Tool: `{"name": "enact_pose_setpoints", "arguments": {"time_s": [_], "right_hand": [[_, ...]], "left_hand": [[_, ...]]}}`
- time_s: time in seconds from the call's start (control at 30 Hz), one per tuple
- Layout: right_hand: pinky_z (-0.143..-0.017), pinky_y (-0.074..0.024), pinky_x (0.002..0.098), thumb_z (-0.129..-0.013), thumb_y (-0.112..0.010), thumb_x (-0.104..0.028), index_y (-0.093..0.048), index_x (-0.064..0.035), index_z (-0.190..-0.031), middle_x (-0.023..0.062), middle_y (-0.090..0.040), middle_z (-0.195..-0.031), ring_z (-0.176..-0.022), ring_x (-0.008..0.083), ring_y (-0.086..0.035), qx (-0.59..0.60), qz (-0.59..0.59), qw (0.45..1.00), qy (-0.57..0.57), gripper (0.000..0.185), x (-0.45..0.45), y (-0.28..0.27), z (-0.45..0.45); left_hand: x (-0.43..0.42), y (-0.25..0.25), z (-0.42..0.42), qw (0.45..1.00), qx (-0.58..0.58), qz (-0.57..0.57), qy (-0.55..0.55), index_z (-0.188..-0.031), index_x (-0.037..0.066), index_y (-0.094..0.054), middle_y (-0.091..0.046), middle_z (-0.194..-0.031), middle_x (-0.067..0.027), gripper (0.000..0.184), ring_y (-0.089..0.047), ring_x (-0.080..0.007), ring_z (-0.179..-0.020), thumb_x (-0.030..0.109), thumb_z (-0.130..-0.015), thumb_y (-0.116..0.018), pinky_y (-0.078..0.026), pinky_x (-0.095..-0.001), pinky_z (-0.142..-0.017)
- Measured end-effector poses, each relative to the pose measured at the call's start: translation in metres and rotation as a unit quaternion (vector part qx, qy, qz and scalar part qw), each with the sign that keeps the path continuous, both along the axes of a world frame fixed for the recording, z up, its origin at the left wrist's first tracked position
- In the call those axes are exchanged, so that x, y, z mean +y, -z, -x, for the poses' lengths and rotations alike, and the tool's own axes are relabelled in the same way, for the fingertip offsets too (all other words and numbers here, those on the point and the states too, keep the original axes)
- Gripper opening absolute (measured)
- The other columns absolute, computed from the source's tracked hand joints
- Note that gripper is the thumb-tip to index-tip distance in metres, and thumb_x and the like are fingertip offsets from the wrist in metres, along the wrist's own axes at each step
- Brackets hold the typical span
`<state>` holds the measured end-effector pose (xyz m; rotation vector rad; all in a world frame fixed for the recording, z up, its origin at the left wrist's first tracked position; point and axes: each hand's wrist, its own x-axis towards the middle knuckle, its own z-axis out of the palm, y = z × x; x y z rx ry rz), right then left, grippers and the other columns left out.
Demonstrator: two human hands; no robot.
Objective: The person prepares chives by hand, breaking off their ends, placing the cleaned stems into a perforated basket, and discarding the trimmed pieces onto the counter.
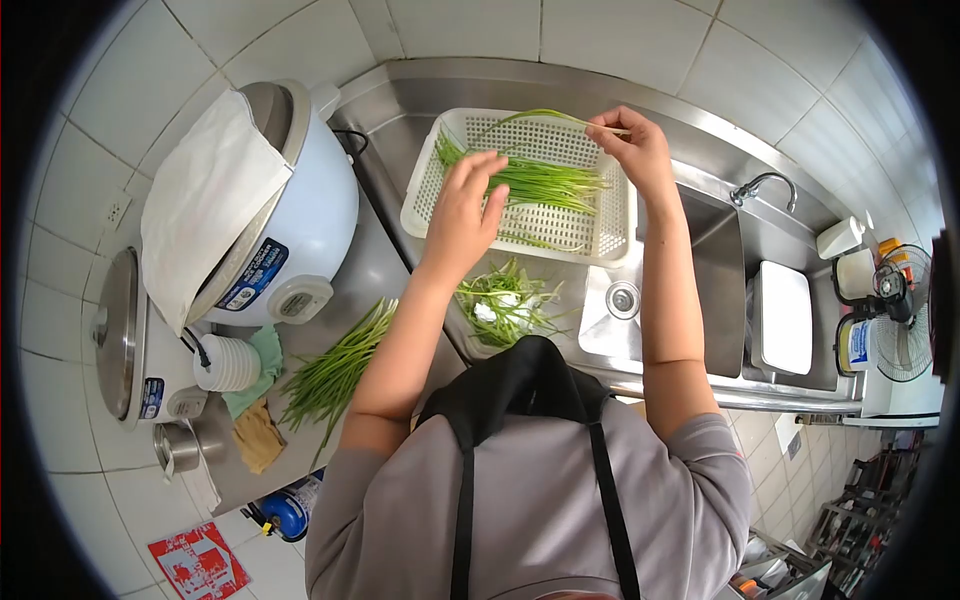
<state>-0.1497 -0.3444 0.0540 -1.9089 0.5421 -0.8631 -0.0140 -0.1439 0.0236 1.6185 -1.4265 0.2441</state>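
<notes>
So, nearest you, a loose bunch of chives (pixel 338 372) lies by the counter's (pixel 350 285) front edge, left of your left forearm. A messy heap of green scraps (pixel 508 305) with something white in it sits near that edge too, just short of the white perforated basket (pixel 418 205). The basket's toward the back edge, with more chives inside. Your left hand (pixel 465 205) is half open over its left side, can't tell if it's touching any. Your right hand (pixel 632 145) pinches one thin stalk (pixel 560 115) by its pale end at the back right corner.
</notes>
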Motion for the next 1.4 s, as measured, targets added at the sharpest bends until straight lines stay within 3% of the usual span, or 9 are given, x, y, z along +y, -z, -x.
{"name": "enact_pose_setpoints", "arguments": {"time_s": [0.13,0.23,0.33,0.43,0.5,0.6,0.7,0.87,1.4], "right_hand": [[-0.066,-0.0421,0.0208,-0.078,-0.068,-0.01,-0.062,-0.0024,-0.084,0.0007,-0.061,-0.078,-0.071,0.0063,-0.054,-0.071,-0.063,0.992,-0.083,0.012,0.016,-0.013,0.016],[-0.067,-0.0437,0.0212,-0.078,-0.067,-0.009,-0.062,-0.0021,-0.085,0.0022,-0.062,-0.079,-0.073,0.0075,-0.056,-0.101,-0.065,0.985,-0.121,0.012,0.029,-0.019,0.026],[-0.065,-0.0438,0.022,-0.077,-0.067,-0.008,-0.061,-0.0016,-0.085,0.0023,-0.061,-0.079,-0.07,0.0081,-0.056,-0.149,-0.094,0.973,-0.151,0.012,0.032,-0.018,0.029],[-0.063,-0.0441,0.023,-0.077,-0.067,-0.006,-0.06,-0.0013,-0.086,0.0025,-0.061,-0.081,-0.067,0.0091,-0.055,-0.193,-0.141,0.957,-0.165,0.012,0.029,-0.007,0.025],[-0.063,-0.0447,0.0239,-0.078,-0.065,-0.005,-0.06,-0.0012,-0.089,0.0032,-0.061,-0.082,-0.066,0.01,-0.055,-0.205,-0.163,0.951,-0.164,0.013,0.031,-0.002,0.019],[-0.064,-0.0461,0.0247,-0.079,-0.064,-0.005,-0.058,-0.0016,-0.096,0.0042,-0.062,-0.084,-0.068,0.0108,-0.056,-0.321,-0.363,0.853,-0.194,0.018,0.038,0.006,0.005],[-0.064,-0.0472,0.0257,-0.081,-0.061,-0.005,-0.057,-0.0018,-0.102,0.0049,-0.063,-0.087,-0.069,0.0115,-0.057,-0.266,-0.424,0.84,-0.21,0.022,0.057,0.017,-0.008],[-0.062,-0.0404,0.0201,-0.079,-0.066,-0.011,-0.065,-0.0016,-0.083,0.0008,-0.063,-0.075,-0.067,0.0061,-0.051,-0.198,-0.247,0.941,-0.122,0.009,0.073,0.023,-0.02],[-0.063,-0.0394,0.0192,-0.083,-0.062,-0.009,-0.06,-0.0021,-0.083,-0.0023,-0.057,-0.075,-0.07,0.0043,-0.051,-0.088,-0.12,0.984,-0.096,0.007,0.074,0.023,-0.008]], "left_hand": [[-0.02,-0.027,0.006,0.992,-0.043,0.118,-0.028,-0.108,0.002,-0.055,-0.054,-0.11,-0.0126,0.024,-0.051,-0.0295,-0.102,0.008,-0.084,-0.054,-0.041,-0.0377,-0.087],[-0.023,-0.035,0.006,0.991,-0.076,0.106,-0.02,-0.106,0.001,-0.058,-0.059,-0.101,-0.0121,0.023,-0.056,-0.0267,-0.096,0.011,-0.086,-0.055,-0.042,-0.0332,-0.085],[-0.015,-0.042,0.013,0.994,0.089,0.018,0.061,-0.102,-0.002,-0.06,-0.063,-0.088,-0.0087,0.023,-0.059,-0.0204,-0.084,0.015,-0.086,-0.057,-0.045,-0.0296,-0.079],[-0.015,-0.034,0.014,0.909,0.385,0.006,0.162,-0.1,-0.003,-0.061,-0.064,-0.082,-0.0065,0.023,-0.06,-0.0145,-0.076,0.017,-0.088,-0.057,-0.047,-0.0262,-0.073],[-0.014,-0.027,0.011,0.889,0.421,-0.015,0.18,-0.099,-0.003,-0.061,-0.063,-0.083,-0.0072,0.023,-0.059,-0.0137,-0.077,0.017,-0.088,-0.057,-0.047,-0.0255,-0.073],[-0.012,-0.02,0.012,0.869,0.462,-0.016,0.179,-0.099,-0.003,-0.06,-0.063,-0.084,-0.0089,0.022,-0.06,-0.0144,-0.077,0.015,-0.088,-0.057,-0.048,-0.0256,-0.074],[-0.013,-0.013,0.017,0.853,0.489,0.008,0.18,-0.098,-0.004,-0.058,-0.064,-0.085,-0.01,0.02,-0.061,-0.0158,-0.079,0.014,-0.088,-0.056,-0.049,-0.0266,-0.076],[-0.013,-0.003,0.016,0.874,0.463,0.021,0.147,-0.095,-0.003,-0.057,-0.064,-0.088,-0.011,0.018,-0.062,-0.0169,-0.084,0.014,-0.089,-0.055,-0.049,-0.0275,-0.078],[-0.004,-0.007,0.016,0.922,0.375,-0.039,0.089,-0.092,-0.001,-0.056,-0.06,-0.079,-0.0039,0.017,-0.056,-0.0085,-0.071,0.016,-0.089,-0.055,-0.047,-0.0219,-0.066]]}}
